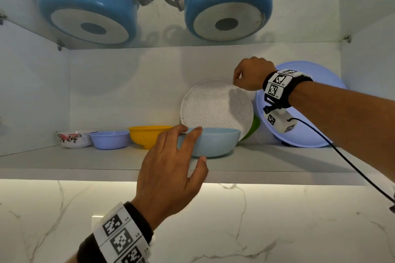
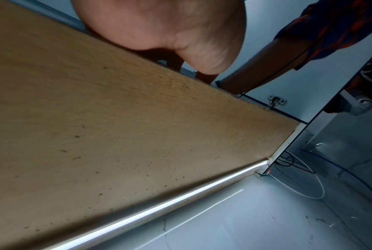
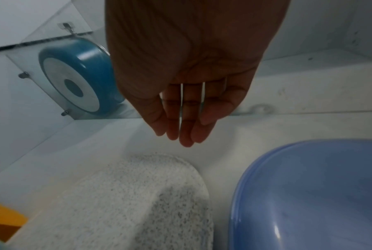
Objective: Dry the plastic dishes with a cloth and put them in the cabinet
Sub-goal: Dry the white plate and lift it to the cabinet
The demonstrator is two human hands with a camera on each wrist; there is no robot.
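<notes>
Now my left hand (image 1: pixel 168 168), fingers spread loose, touches the rim of the light blue bowl (image 1: pixel 215 142) near the shelf (image 1: pixel 85 159) front edge, while my right hand (image 1: pixel 250 74) hangs relaxed just above the upright speckled plate (image 1: pixel 213 104), free shelf room lying leftward.

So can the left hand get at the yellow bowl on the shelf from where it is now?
Probably yes. The left hand is open at the light blue bowl, and the yellow bowl stands just to its left on the same shelf, its front side uncovered.
</notes>
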